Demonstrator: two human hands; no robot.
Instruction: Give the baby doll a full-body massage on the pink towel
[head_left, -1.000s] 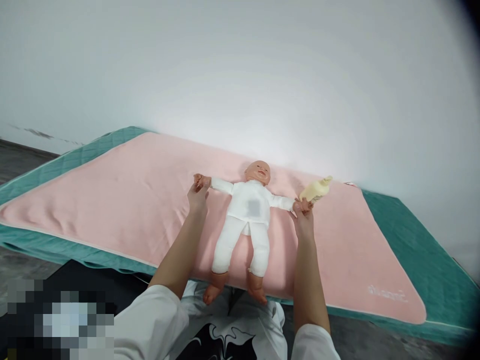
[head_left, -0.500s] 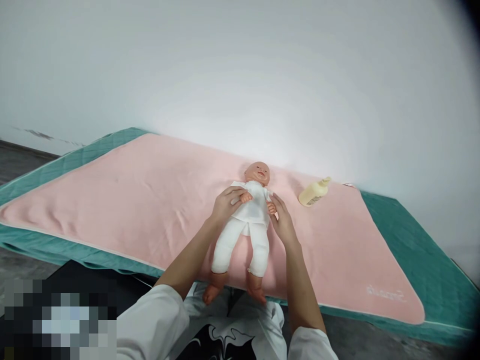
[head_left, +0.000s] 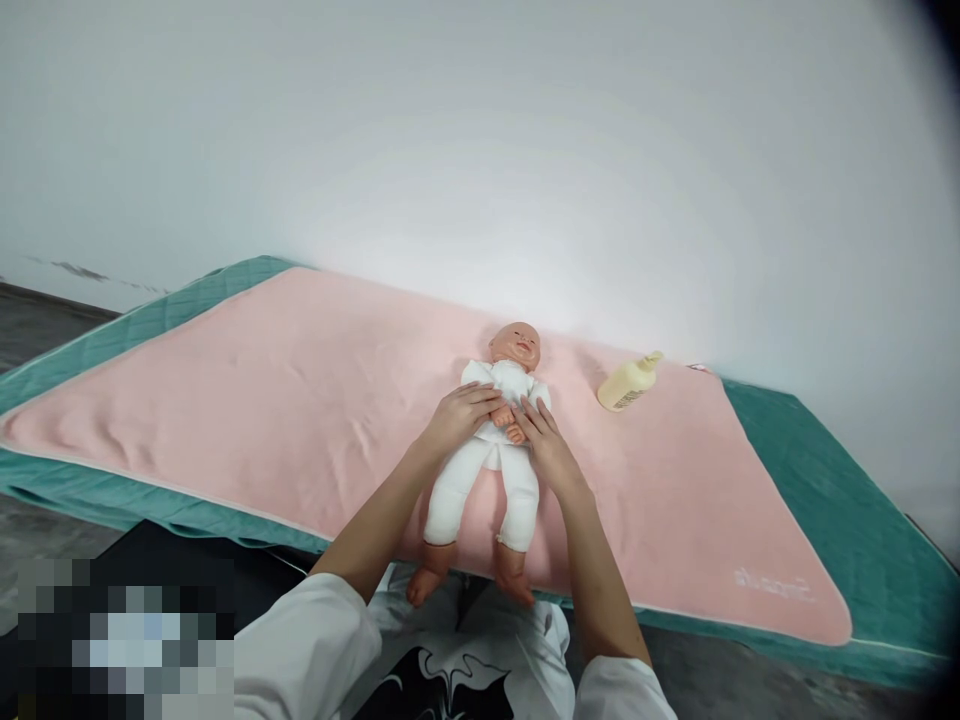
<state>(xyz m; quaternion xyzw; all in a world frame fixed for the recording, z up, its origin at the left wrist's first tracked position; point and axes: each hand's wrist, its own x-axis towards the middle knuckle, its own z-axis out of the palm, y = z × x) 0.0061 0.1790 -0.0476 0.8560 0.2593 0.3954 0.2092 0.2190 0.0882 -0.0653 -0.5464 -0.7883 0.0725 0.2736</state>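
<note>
we rested our left hand [head_left: 461, 415] and right hand [head_left: 549, 442], each grip flat and uncurled, on the folded arms of the bald, white-clothed baby doll [head_left: 514, 460], face-up on the pink fabric mat [head_left: 285, 400].

Hands [head_left: 461, 418] on face-up doll [head_left: 491, 458]; pink mat [head_left: 675, 500] beneath; yellow bottle [head_left: 627, 386] nearby.
</note>
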